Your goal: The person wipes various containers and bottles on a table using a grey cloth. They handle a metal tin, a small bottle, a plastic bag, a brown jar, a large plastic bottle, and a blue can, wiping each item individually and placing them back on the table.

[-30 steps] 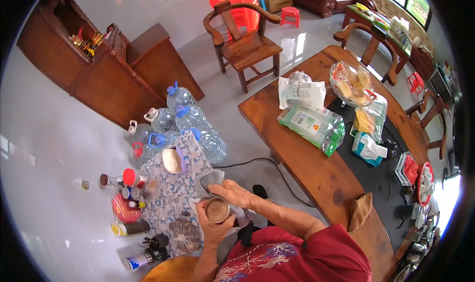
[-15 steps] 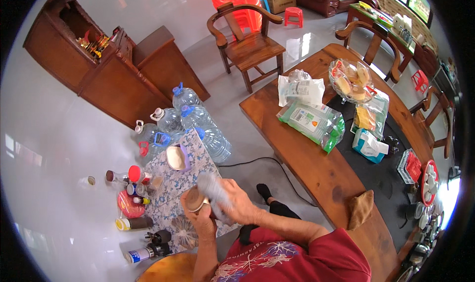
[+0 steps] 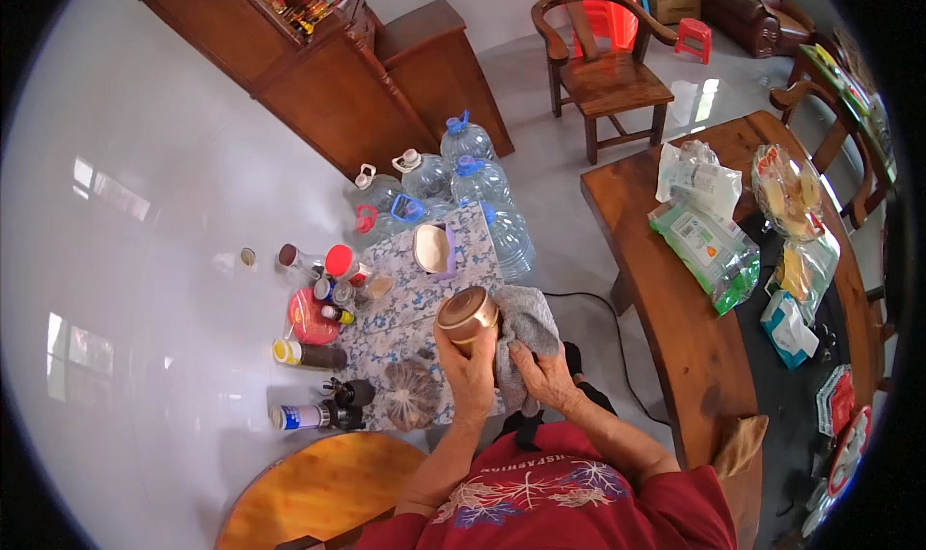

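My left hand is wrapped round a squat brown jar with a shiny brown top, tilted up in front of my chest. A crumpled grey cloth is gripped by my right hand and lies against the jar's right side. Both hands are over the near right edge of a small table with a blue-and-white floral top. A purple-rimmed tub of white contents stands at its far side. Nearer me, a knotted clear plastic bag of brownish stuff lies on the tabletop.
Several condiment jars and a dark yellow-capped bottle line the table's left side. Large water bottles stand behind it. A wooden table with food packages is at right, a round wooden top at lower left, a cable between.
My view has shifted, so the scene lies further right. The cloth, blurred over the jar's right before, is now bunched at its side. The jar's top shows more fully.
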